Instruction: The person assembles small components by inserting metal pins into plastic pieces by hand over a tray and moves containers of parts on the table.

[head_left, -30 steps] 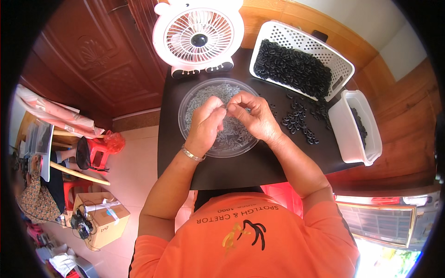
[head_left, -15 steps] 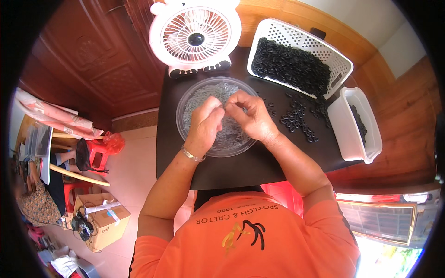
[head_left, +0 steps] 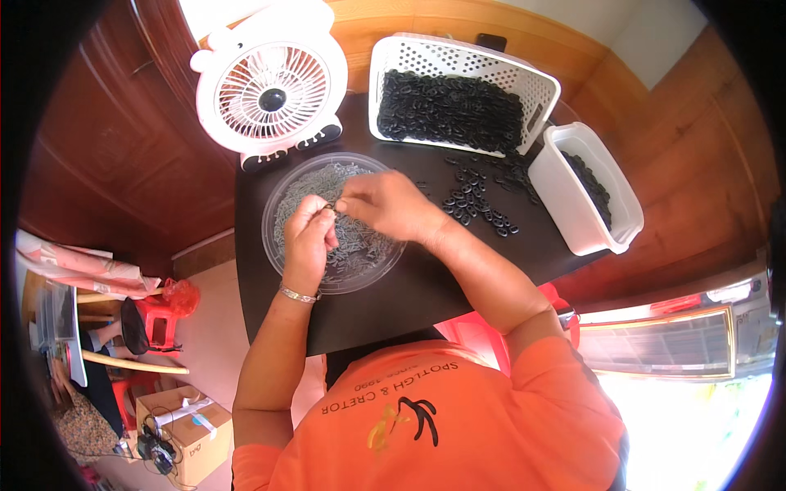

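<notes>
Over a round clear tub of small grey stick-like pieces, my two hands meet at the fingertips. My left hand, with a bracelet at its wrist, pinches a small dark ring-shaped piece between thumb and forefinger. Coming in from the right, my right hand is closed, its thumb and finger pressed together at the edge of that same piece. Whether a grey piece is also between the fingers is too small to tell. Loose black oval rings lie on the dark table right of the tub.
A white perforated basket full of black rings stands at the back, tilted. Beside it is a white bin with more rings. A pink-white fan stands at the back left. A cardboard box sits on the floor at left.
The view has turned, so the table things appear farther left. My right hand has flattened and stretched out; the dark ring now shows between the fingertips.
</notes>
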Demonstrator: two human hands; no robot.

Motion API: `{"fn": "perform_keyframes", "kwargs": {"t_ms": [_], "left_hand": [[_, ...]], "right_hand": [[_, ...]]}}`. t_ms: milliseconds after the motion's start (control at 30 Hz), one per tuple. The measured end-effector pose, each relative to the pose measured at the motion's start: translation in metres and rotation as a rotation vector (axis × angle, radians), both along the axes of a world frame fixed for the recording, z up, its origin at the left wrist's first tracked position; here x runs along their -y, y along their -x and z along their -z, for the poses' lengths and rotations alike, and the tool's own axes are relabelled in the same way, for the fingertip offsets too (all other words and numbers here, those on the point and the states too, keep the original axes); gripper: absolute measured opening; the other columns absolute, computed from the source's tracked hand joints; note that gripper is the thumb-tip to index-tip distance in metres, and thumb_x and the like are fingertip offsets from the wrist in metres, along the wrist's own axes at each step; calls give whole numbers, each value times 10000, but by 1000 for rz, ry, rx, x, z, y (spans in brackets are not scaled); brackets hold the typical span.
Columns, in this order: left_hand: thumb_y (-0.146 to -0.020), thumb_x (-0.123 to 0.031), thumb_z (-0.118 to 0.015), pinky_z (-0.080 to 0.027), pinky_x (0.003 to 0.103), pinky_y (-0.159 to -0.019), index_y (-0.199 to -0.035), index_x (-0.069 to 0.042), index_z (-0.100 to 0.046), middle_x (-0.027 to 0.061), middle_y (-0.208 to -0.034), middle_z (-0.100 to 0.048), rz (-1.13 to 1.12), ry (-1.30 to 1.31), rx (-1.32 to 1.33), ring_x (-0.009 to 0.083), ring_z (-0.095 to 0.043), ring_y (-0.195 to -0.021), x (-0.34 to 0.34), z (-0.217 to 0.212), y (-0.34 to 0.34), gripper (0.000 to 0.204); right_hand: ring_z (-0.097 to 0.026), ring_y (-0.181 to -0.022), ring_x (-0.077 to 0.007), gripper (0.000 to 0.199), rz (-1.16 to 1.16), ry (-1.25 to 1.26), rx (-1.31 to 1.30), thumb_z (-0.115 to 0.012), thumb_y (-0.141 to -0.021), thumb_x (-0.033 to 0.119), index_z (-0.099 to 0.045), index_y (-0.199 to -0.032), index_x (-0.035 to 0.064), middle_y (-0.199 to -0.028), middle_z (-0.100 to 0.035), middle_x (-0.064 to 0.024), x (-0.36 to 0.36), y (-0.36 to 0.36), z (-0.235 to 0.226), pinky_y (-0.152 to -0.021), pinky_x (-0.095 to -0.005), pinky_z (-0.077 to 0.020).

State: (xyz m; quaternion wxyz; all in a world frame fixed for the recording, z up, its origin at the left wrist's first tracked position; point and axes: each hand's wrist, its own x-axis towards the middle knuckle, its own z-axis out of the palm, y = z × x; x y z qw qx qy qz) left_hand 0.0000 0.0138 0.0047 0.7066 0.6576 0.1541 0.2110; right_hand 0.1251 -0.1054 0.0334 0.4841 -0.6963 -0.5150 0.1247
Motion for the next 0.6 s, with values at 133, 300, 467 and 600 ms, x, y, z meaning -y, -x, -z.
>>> {"fn": "perform_keyframes", "kwargs": {"t_ms": [133, 300, 467, 600], "left_hand": [[-849, -134, -489, -364, 200, -445, -742, -69, -500, -6, -596, -484, -32, 31, -14, 72, -461, -484, -11, 3, -1, 126], [-841, -133, -490, -366, 207, -442, -730, -62, -498, 3, -591, -497, -33, 74, 0, 80, -464, -480, -9, -2, -2, 131], [-838, -115, -486, -367, 208, -444, -732, -57, -504, 10, -594, -509, -26, 76, -7, 83, -468, -480, -8, -3, 1, 122], [-862, -139, -478, -383, 213, -463, -766, -62, -497, 16, -628, -514, 30, 66, -16, 95, -491, -504, -13, -2, 1, 125]], "right_hand": [[-619, -768, -332, 164, 359, 67, 397, -585, -784, 234, -650, -775, 84, -789, -639, -149, 19, -43, -14, -686, -429, -491], [-628, -822, -329, 150, 643, 577, 599, -591, -720, 191, -664, -825, 113, -843, -655, -122, 66, -108, 2, -712, -434, -505], [-626, -828, -341, 154, 573, 646, 511, -618, -677, 175, -679, -801, 107, -834, -659, -132, 63, -120, 24, -730, -427, -500], [-620, -819, -354, 153, 577, 653, 600, -624, -668, 171, -673, -777, 75, -816, -655, -155, 54, -130, 36, -721, -421, -502]]}}
